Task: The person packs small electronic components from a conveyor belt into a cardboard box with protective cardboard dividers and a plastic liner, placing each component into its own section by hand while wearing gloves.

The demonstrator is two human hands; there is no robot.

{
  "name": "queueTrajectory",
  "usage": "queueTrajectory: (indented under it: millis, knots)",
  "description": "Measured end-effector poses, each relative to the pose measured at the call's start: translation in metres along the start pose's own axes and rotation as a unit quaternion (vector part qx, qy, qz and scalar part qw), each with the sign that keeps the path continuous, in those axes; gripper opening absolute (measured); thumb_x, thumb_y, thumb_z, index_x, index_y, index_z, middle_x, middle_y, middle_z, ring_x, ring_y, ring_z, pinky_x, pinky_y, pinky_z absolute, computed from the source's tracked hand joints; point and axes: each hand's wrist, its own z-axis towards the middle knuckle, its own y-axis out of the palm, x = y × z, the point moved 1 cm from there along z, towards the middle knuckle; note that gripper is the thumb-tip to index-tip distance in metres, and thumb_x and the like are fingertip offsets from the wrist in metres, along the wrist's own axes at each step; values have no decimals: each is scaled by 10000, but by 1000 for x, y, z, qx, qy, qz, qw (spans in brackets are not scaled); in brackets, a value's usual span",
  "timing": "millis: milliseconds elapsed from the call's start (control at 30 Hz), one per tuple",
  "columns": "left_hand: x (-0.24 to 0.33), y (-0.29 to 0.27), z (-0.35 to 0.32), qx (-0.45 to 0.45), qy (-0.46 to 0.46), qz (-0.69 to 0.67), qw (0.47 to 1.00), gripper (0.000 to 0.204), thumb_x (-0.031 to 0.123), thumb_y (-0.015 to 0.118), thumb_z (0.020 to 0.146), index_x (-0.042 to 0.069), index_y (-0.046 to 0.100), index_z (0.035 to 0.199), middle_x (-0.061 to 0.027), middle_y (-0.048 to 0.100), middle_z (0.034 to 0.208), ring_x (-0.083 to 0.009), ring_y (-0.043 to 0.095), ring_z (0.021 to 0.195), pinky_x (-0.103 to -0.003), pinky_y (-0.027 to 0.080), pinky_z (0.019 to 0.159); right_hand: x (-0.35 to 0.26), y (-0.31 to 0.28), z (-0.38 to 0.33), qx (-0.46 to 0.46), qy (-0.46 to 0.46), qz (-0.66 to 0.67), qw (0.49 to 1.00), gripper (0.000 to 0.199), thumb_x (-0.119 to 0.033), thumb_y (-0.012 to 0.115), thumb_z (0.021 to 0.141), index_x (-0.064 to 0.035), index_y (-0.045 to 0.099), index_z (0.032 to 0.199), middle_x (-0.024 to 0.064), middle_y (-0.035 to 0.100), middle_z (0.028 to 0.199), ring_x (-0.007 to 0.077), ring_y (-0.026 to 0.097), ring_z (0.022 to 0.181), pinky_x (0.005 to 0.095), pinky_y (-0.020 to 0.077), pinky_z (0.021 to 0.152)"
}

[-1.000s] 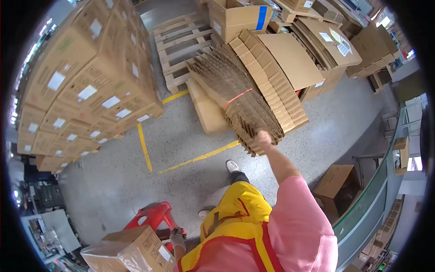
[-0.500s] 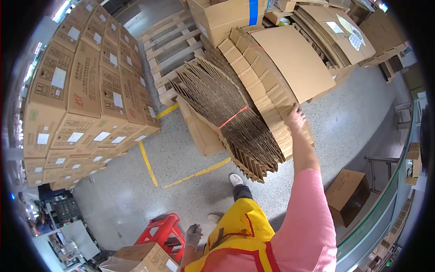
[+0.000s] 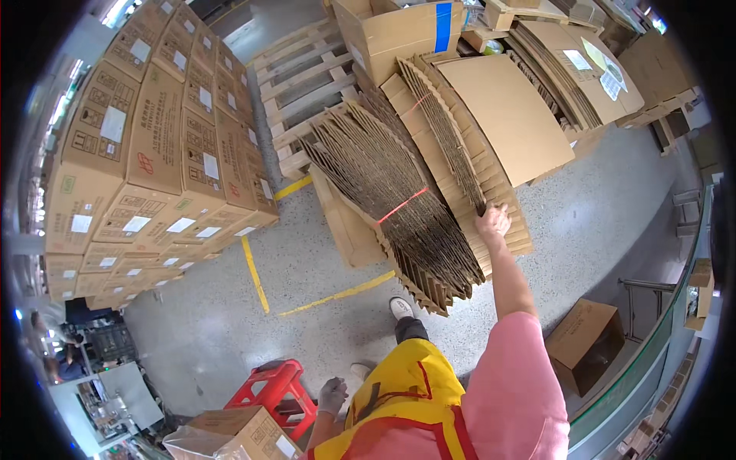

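Observation:
My right hand, bare, is closed on the near end of a narrow bundle of corrugated cardboard dividers. A thin pink tie crosses this bundle near its far end, and its dark slotted edges face up. Beneath and beside it lie more folded cardboard pieces. To the left, a larger stack of cardboard dividers is bound with a pink strap. My left hand, in a grey glove, hangs low by my yellow apron with its fingers curled in, and nothing shows in it.
Labelled cartons are stacked high at the left. A wooden pallet lies behind the dividers, beside an open box with blue tape. A red stool and a carton stand near my left hand. Another open box sits at right.
My right hand has moved slightly left and down, and its fingers are now on the bundle's end. The narrow bundle has tipped, so its dark edges show instead of its pale folded side.

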Motion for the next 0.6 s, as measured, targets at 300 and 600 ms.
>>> queueTrajectory:
  millis: [300, 600]
  knots:
    - [21, 17, 11, -2, 77, 26, 997, 237, 134, 553, 824, 0, 585, 1017, -113, 630, 853, -165, 594, 665, -284, 487, 584, 39, -63, -96, -35, -79, 189, 978, 321, -267, 614, 721, 20, 636, 862, 237, 623, 873, 370, 603, 779, 371, 461, 735]
    - [73, 48, 32, -50, 267, 140, 952, 290, 218, 571, 808, 70, 578, 1058, -188, 610, 949, -327, 584, 915, -348, 463, 762, 88, -118, -269, -159, 60, 543, 822, 223, -94, 672, 664, 56, 627, 824, 118, 626, 747, 182, 554, 674, 301, 447, 632]
